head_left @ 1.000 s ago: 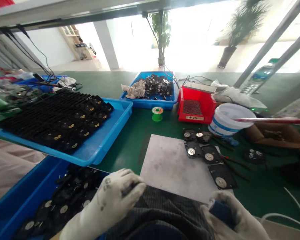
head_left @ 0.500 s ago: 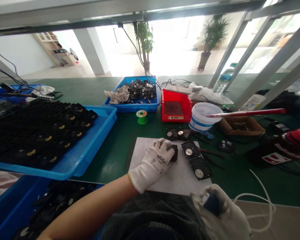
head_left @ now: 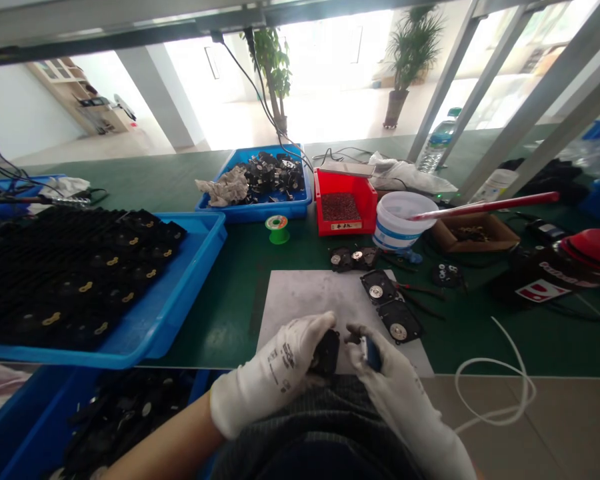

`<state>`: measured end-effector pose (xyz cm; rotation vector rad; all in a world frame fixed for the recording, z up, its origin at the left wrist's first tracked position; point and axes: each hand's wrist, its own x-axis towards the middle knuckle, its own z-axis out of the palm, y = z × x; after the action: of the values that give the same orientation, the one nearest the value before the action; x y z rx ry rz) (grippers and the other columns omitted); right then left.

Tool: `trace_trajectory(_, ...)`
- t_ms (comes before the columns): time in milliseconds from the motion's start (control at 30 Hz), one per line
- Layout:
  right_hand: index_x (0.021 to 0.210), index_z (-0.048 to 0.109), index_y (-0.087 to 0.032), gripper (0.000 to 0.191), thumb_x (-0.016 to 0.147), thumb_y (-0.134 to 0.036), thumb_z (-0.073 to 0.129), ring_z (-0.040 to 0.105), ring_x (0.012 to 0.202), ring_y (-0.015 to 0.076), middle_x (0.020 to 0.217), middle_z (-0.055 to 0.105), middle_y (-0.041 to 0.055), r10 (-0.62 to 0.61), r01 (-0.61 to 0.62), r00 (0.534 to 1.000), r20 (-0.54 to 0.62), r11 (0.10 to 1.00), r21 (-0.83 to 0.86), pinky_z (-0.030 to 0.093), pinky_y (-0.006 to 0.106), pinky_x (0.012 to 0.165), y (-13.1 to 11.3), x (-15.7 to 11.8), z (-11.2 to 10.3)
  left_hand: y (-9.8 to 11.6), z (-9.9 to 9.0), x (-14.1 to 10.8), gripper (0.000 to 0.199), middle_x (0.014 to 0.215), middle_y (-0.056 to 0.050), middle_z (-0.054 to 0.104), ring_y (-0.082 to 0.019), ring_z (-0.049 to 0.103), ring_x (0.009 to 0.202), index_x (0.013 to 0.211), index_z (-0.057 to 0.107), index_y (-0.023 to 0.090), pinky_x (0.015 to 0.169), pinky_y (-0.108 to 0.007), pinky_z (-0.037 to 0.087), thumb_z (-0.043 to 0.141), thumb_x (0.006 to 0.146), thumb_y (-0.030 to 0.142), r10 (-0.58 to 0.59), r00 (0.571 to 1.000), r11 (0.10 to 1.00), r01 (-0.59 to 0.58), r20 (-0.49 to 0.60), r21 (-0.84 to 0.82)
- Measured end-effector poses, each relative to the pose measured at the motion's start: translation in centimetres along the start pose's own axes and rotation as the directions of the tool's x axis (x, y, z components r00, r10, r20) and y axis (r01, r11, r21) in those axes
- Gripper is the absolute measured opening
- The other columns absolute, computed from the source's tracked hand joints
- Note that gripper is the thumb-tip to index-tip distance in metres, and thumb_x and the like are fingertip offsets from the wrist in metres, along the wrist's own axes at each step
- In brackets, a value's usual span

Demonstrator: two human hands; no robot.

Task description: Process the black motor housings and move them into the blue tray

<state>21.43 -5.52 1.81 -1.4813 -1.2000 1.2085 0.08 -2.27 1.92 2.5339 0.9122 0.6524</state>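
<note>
My left hand [head_left: 290, 353], in a white work glove, grips a black plastic part [head_left: 328, 352] above the near edge of a white sheet [head_left: 305, 287]. Close by on its right, my gloved right hand [head_left: 395, 373] is closed around a small dark blue object [head_left: 373, 353], mostly covered by the fingers, so its kind is unclear. A narrow gap separates the two hands. On the sheet's right side lies a black two-part housing [head_left: 391, 308] with round silver discs. Another black housing [head_left: 353, 259] rests just beyond the sheet.
At left, a blue tray [head_left: 200, 267] holds rows of black parts; a lower blue bin [head_left: 40, 407] holds more. Along the back stand a blue tray [head_left: 253, 212], a solder spool [head_left: 278, 230], a red bin [head_left: 373, 200], a white bucket [head_left: 405, 220] and a cardboard box [head_left: 480, 240].
My left hand has drawn the black part from the sheet's middle back towards my body. My right hand has risen from the lower right, bringing the blue object beside it.
</note>
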Motion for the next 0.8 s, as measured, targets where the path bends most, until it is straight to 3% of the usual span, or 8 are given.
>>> trace_trajectory(133, 0.098, 0.076, -0.016, 0.038, 0.079, -0.049, 0.080, 0.073, 0.087, 0.0277, 0.091, 0.078, 0.0080, 0.028, -0.044, 0.981, 0.193, 0.996, 0.077, 0.062, 0.035, 0.075, -0.7, -0.2, 0.5, 2.6, -1.7, -0.6, 0.072, 0.156, -0.019, 0.052, -0.029, 0.053, 0.144, 0.165, 0.019, 0.027, 0.119, -0.049, 0.047, 0.057, 0.104, 0.016, 0.100, 0.992, 0.993, -0.094, 0.081, -0.069)
trace_trajectory(233, 0.106, 0.075, -0.016, 0.044, 0.085, -0.054, 0.076, 0.073, 0.086, 0.0250, 0.094, 0.078, 0.0073, 0.078, -0.103, 0.985, 0.152, 0.981, 0.165, 0.061, 0.033, 0.075, -0.6, -1.7, 1.3, 3.6, -0.9, -2.0, 0.105, 0.161, -0.024, 0.043, -0.040, 0.052, 0.144, 0.167, 0.019, 0.026, 0.115, -0.057, 0.050, 0.083, 0.087, 0.050, -0.201, 0.979, 0.942, 0.187, -0.020, -0.280)
trace_trajectory(300, 0.107, 0.074, -0.018, 0.043, 0.085, -0.055, 0.078, 0.073, 0.086, 0.0239, 0.095, 0.078, 0.0068, 0.113, -0.127, 0.991, 0.067, 0.958, 0.256, 0.061, 0.031, 0.077, -0.5, -2.8, 1.9, 4.3, 0.2, -2.9, 0.104, 0.153, -0.023, 0.054, -0.040, 0.061, 0.134, 0.161, 0.034, 0.023, 0.107, -0.054, 0.057, 0.082, 0.080, 0.066, -0.440, 0.897, 0.698, 0.362, 0.029, -0.618)
trace_trajectory(367, 0.104, 0.075, -0.019, 0.038, 0.083, -0.050, 0.081, 0.074, 0.087, 0.0236, 0.096, 0.079, 0.0063, 0.108, -0.098, 0.994, -0.017, 0.950, 0.296, 0.061, 0.030, 0.080, -0.5, -3.8, 2.3, 5.3, 1.3, -3.4, 0.075, 0.137, -0.016, 0.068, -0.035, 0.068, 0.124, 0.146, 0.056, 0.022, 0.103, -0.046, 0.059, 0.075, 0.088, 0.065, -0.548, 0.825, 0.385, 0.396, 0.138, -0.834)
trace_trajectory(433, 0.101, 0.076, -0.021, 0.028, 0.082, -0.042, 0.080, 0.074, 0.089, 0.0231, 0.096, 0.079, 0.0052, 0.027, -0.014, 0.998, -0.061, 0.976, 0.217, 0.061, 0.029, 0.083, -0.7, -4.4, 2.3, 6.3, 1.7, -3.6, 0.054, 0.127, -0.011, 0.074, -0.032, 0.070, 0.120, 0.133, 0.068, 0.023, 0.104, -0.042, 0.058, 0.074, 0.092, 0.058, -0.586, 0.797, 0.275, 0.365, 0.145, -0.889)
trace_trajectory(633, 0.097, 0.076, -0.025, 0.013, 0.084, -0.024, 0.072, 0.074, 0.084, 0.0209, 0.090, 0.076, 0.0034, -0.270, 0.273, 0.962, 0.041, 0.955, -0.114, 0.060, 0.026, 0.079, -0.2, -5.0, 0.5, 7.5, 0.0, -4.0, 0.048, 0.104, -0.008, 0.072, -0.025, 0.072, 0.090, 0.125, 0.074, 0.025, 0.078, -0.032, 0.060, 0.072, 0.092, 0.059, -0.517, 0.855, 0.617, 0.337, -0.044, -0.711)
trace_trajectory(733, 0.091, 0.075, -0.024, 0.005, 0.088, -0.027, 0.071, 0.074, 0.076, 0.0216, 0.083, 0.074, 0.0050, -0.327, 0.330, 0.944, 0.042, 0.937, -0.115, 0.062, 0.027, 0.073, 0.2, -4.9, 0.5, 7.5, -0.5, -3.7, 0.046, 0.098, -0.007, 0.071, -0.023, 0.071, 0.083, 0.126, 0.074, 0.023, 0.074, -0.031, 0.059, 0.071, 0.093, 0.055, -0.497, 0.867, 0.664, 0.345, -0.046, -0.663)
trace_trajectory(800, 0.088, 0.074, -0.023, 0.009, 0.089, -0.030, 0.070, 0.073, 0.072, 0.0210, 0.080, 0.074, 0.0052, -0.300, 0.298, 0.954, -0.021, 0.952, -0.070, 0.061, 0.026, 0.067, 0.2, -4.5, 1.1, 7.4, -0.2, -3.2, 0.037, 0.100, -0.007, 0.073, -0.023, 0.072, 0.086, 0.123, 0.075, 0.023, 0.075, -0.030, 0.060, 0.070, 0.094, 0.045, -0.544, 0.837, 0.661, 0.386, -0.056, -0.644)
